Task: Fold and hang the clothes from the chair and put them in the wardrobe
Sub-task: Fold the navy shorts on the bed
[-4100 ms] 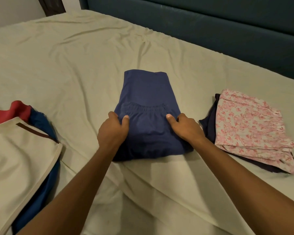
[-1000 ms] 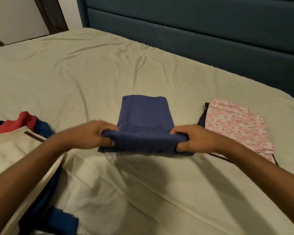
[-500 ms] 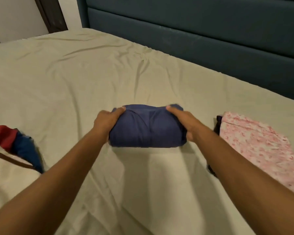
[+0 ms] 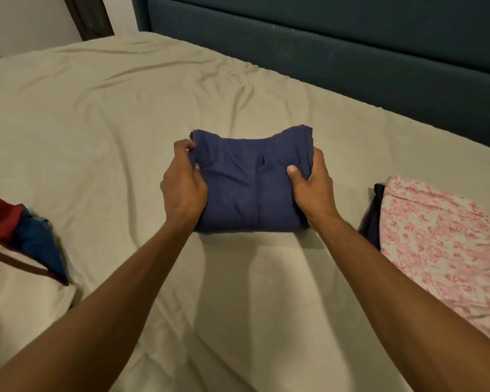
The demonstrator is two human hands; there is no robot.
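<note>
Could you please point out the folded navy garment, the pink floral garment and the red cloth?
navy garment (image 4: 246,190): head view, its middle.
pink floral garment (image 4: 441,250): head view, its top.
red cloth (image 4: 0,217): head view, its bulge.

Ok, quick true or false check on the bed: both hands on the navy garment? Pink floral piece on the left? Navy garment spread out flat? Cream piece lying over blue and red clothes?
1. Both the left hand and the right hand grip the navy garment. True.
2. The pink floral garment lies to the left. False: it lies to the right.
3. The navy garment is spread flat. False: it is a folded bundle.
4. The cream garment overlaps the blue garment and the red garment. True.
</note>
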